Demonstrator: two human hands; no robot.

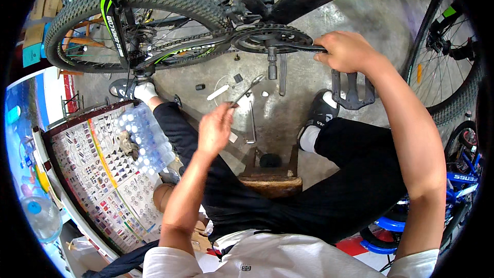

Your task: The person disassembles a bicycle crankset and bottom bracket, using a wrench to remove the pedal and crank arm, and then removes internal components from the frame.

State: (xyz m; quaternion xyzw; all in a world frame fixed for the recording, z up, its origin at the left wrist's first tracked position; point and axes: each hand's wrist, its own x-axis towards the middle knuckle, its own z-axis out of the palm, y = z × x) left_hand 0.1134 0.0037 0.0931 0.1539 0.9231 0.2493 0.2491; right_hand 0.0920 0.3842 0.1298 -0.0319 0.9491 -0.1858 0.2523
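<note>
At the upper centre of the frame: crank arm [303,47], dark, one, projecting rightward from the chainring [246,42]. Its outer end is resting in the right hand [346,51], whose fingers are curling snugly round it. Handling, by judgement: stiff, solid, turning about its axle rather than lifting free; probably greasy near the teeth, so the outer end is offering the cleaner hold and better leverage.

Pedal [353,102], black, one: hanging just below that hand, its joint being hidden; likely spinning too freely for a firm grip.

Wrench [247,91], slim, metallic, one: slanting up and right at frame centre, apart from the crank arm. The left hand [215,128] is holding its lower end, fingers pressing close. Probably light, rigid, slippery if oiled; the shank is suiting the grip best.

Floor, centre: L-shaped tool [251,123], flat bar [283,75] and white stick [218,92] are lying loose.

Outer items: knobbly-tyred wheel [69,16] is standing upper left; clear bottles [154,146] are crowding the printed worktop [95,175], lower left.
</note>
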